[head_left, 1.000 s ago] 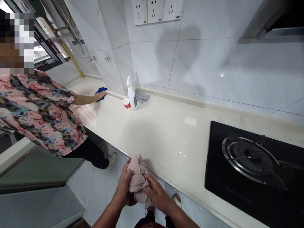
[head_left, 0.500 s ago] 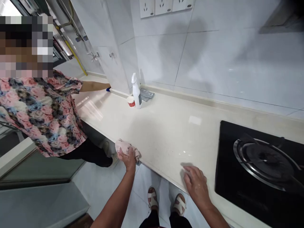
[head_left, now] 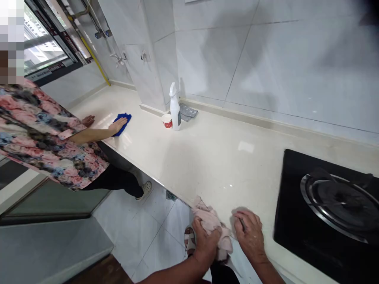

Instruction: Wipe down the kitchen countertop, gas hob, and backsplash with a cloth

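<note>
A crumpled pale pink cloth [head_left: 209, 219] is gripped in my left hand [head_left: 205, 240] at the counter's front edge, part of it hanging over the side. My right hand [head_left: 250, 234] rests on the counter to the right of the cloth. Its fingers are bent, with a dark gap between thumb and forefinger, and I make out nothing held there. The cream countertop [head_left: 213, 161] has small specks near my hands.
A black gas stove [head_left: 286, 221] lies to the right. By the wall stand a white spray bottle [head_left: 175, 110], a red-and-white cup [head_left: 167, 120] and a grey folded packet [head_left: 188, 112]. At left, a person in a floral top [head_left: 62, 146] presses a blue cloth [head_left: 122, 123] on the counter.
My left hand has brought the pink cloth rightward along the front edge, close to my right hand. The other person's arm and blue cloth have come away from the wall corner.
</note>
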Action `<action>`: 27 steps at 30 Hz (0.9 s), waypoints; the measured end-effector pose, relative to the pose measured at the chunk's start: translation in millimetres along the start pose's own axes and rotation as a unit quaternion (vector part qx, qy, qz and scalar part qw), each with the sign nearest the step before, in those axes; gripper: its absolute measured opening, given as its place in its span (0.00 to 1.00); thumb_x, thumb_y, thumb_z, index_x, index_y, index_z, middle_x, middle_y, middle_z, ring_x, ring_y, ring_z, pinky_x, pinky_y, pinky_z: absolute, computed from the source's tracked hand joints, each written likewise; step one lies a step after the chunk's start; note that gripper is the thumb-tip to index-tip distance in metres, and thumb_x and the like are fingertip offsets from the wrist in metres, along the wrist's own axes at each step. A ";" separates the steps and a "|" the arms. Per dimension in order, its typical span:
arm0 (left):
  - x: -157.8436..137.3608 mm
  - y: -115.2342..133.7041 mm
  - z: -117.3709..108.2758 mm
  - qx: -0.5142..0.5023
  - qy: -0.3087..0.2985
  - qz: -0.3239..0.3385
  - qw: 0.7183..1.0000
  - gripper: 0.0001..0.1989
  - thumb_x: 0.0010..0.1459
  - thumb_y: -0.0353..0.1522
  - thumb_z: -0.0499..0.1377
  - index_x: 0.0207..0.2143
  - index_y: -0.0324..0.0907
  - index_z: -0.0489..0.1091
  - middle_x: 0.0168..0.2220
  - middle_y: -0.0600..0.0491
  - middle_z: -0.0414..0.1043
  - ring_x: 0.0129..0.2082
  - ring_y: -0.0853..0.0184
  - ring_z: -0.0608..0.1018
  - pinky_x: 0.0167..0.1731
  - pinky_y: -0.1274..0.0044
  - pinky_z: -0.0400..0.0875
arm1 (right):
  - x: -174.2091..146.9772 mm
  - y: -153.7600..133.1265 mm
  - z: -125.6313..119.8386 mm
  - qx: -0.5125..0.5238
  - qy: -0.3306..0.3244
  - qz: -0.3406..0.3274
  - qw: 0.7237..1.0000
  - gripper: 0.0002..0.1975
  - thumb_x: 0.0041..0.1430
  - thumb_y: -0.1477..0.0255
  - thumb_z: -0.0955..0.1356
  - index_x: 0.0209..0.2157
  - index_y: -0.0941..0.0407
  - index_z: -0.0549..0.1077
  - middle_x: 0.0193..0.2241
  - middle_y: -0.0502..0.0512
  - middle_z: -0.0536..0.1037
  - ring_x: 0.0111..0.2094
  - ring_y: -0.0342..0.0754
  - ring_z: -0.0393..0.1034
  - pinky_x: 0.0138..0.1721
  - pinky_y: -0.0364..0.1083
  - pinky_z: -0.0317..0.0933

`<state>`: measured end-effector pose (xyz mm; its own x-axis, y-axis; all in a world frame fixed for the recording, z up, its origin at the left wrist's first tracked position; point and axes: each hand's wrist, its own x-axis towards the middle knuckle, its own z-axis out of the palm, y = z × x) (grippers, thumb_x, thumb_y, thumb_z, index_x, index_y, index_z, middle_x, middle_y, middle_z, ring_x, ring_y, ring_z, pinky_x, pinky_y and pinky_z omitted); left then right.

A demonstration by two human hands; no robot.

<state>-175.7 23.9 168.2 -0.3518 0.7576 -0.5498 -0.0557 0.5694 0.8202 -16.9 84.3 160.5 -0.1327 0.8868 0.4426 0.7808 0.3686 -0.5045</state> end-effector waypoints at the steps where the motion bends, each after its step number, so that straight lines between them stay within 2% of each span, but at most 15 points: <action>1: 11.5 6.8 -15.9 -0.004 0.039 0.026 0.999 0.37 0.50 0.41 0.66 0.58 0.41 0.55 0.56 0.40 0.58 0.57 0.56 0.69 0.60 0.67 0.64 | 0.1 -0.1 0.0 0.006 0.000 0.002 1.000 0.08 0.64 0.71 0.62 0.38 0.53 0.73 0.40 0.58 0.75 0.45 0.55 0.66 0.48 0.56 0.59; 3: 43.6 30.6 -55.9 0.024 0.166 0.099 0.981 0.33 0.53 0.42 0.64 0.58 0.43 0.57 0.55 0.41 0.56 0.56 0.56 0.69 0.57 0.63 0.67 | 0.0 -1.0 0.9 0.013 -0.004 0.009 1.000 0.08 0.64 0.70 0.62 0.38 0.53 0.73 0.41 0.58 0.75 0.46 0.55 0.66 0.49 0.56 0.60; 5: 80.4 64.9 -96.8 0.107 0.279 0.174 0.938 0.28 0.54 0.42 0.62 0.55 0.43 0.63 0.58 0.41 0.53 0.58 0.52 0.66 0.57 0.57 0.66 | -0.3 -2.4 2.5 0.014 -0.008 0.021 1.000 0.08 0.63 0.70 0.62 0.37 0.53 0.73 0.41 0.58 0.75 0.46 0.56 0.66 0.49 0.57 0.59; 7: 113.4 101.7 -127.1 0.145 0.308 0.206 0.918 0.25 0.51 0.41 0.65 0.51 0.44 0.69 0.63 0.41 0.50 0.65 0.45 0.56 0.61 0.50 0.55 | -0.3 -3.9 3.8 0.014 -0.012 0.033 0.999 0.08 0.63 0.70 0.62 0.37 0.53 0.74 0.42 0.58 0.74 0.46 0.56 0.66 0.50 0.58 0.59; 8: 126.1 117.9 -136.0 0.167 0.306 0.217 0.912 0.23 0.49 0.40 0.67 0.48 0.45 0.71 0.64 0.41 0.51 0.65 0.42 0.54 0.61 0.46 0.52 | 0.0 -4.8 4.1 0.014 -0.013 0.037 0.999 0.08 0.63 0.70 0.63 0.38 0.53 0.74 0.42 0.58 0.74 0.46 0.56 0.66 0.50 0.58 0.59; 9: 135.3 131.1 -140.0 0.205 0.301 0.224 0.904 0.21 0.49 0.38 0.67 0.47 0.46 0.73 0.64 0.42 0.54 0.65 0.40 0.53 0.60 0.43 0.50 | 0.5 -5.7 4.1 0.016 -0.013 0.039 0.999 0.08 0.63 0.70 0.63 0.38 0.53 0.74 0.42 0.58 0.74 0.46 0.56 0.66 0.49 0.58 0.59; 11: 140.5 145.4 -134.2 0.294 0.284 0.236 0.881 0.17 0.49 0.36 0.67 0.44 0.48 0.76 0.63 0.42 0.59 0.63 0.37 0.55 0.57 0.39 0.48 | 2.0 -7.9 3.4 0.018 -0.012 0.041 0.999 0.08 0.63 0.70 0.62 0.38 0.53 0.73 0.41 0.58 0.74 0.46 0.56 0.65 0.49 0.57 0.59; 14: 113.3 133.5 -98.8 0.387 0.202 0.291 0.852 0.17 0.52 0.35 0.65 0.46 0.51 0.77 0.62 0.42 0.64 0.61 0.36 0.59 0.55 0.39 0.47 | 4.5 -11.1 2.1 0.032 -0.006 0.041 0.999 0.08 0.64 0.70 0.62 0.39 0.53 0.73 0.42 0.57 0.74 0.46 0.55 0.65 0.49 0.57 0.59; 18: 40.9 85.9 -34.7 0.368 -0.047 0.422 0.827 0.18 0.53 0.41 0.66 0.48 0.55 0.77 0.62 0.45 0.67 0.61 0.37 0.61 0.57 0.43 0.46 | 6.3 -11.3 2.5 0.086 0.025 0.059 0.994 0.09 0.67 0.69 0.61 0.41 0.54 0.72 0.42 0.57 0.74 0.47 0.54 0.66 0.50 0.57 0.60; 19: 25.3 76.4 -21.8 0.361 -0.118 0.436 0.816 0.17 0.53 0.42 0.66 0.47 0.55 0.77 0.60 0.46 0.69 0.60 0.38 0.63 0.56 0.45 0.48 | 6.7 -10.5 2.1 0.105 0.036 0.073 0.991 0.10 0.67 0.68 0.61 0.41 0.54 0.72 0.42 0.57 0.74 0.47 0.54 0.66 0.50 0.57 0.61; 21: 5.1 65.9 -6.3 0.345 -0.213 0.441 0.801 0.15 0.56 0.39 0.63 0.47 0.54 0.77 0.60 0.46 0.70 0.60 0.40 0.64 0.55 0.47 0.52 | 7.9 -8.9 -1.4 0.142 0.063 0.111 0.982 0.10 0.68 0.68 0.60 0.39 0.54 0.71 0.41 0.57 0.73 0.46 0.53 0.67 0.50 0.56 0.62; 23: 1.3 65.9 -8.1 0.331 -0.271 0.434 0.793 0.16 0.57 0.36 0.61 0.49 0.52 0.75 0.61 0.45 0.68 0.61 0.42 0.65 0.56 0.48 0.54 | 9.1 -9.9 -10.0 0.161 0.096 0.143 0.972 0.10 0.68 0.68 0.60 0.39 0.55 0.70 0.40 0.58 0.72 0.45 0.52 0.68 0.49 0.56 0.64; 25: 11.0 70.9 -25.4 0.296 -0.309 0.433 0.794 0.21 0.56 0.35 0.61 0.53 0.48 0.72 0.63 0.41 0.64 0.63 0.45 0.65 0.58 0.50 0.57 | 9.5 -17.4 -22.3 0.143 0.120 0.146 0.971 0.09 0.67 0.69 0.61 0.41 0.55 0.71 0.41 0.58 0.72 0.45 0.53 0.68 0.49 0.56 0.64; 27: 27.9 76.0 -51.2 0.227 -0.304 0.429 0.820 0.24 0.56 0.38 0.62 0.56 0.44 0.67 0.63 0.38 0.61 0.65 0.47 0.63 0.60 0.53 0.59 | 9.6 -33.2 -32.6 0.101 0.102 0.112 0.983 0.09 0.66 0.70 0.62 0.46 0.53 0.71 0.45 0.60 0.71 0.48 0.55 0.67 0.51 0.58 0.63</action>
<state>-237.5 71.9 223.3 0.4594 0.8815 0.1088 0.3702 -0.3014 0.8787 -24.2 71.5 205.7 0.1694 0.8856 0.4324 0.6363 0.2368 -0.7342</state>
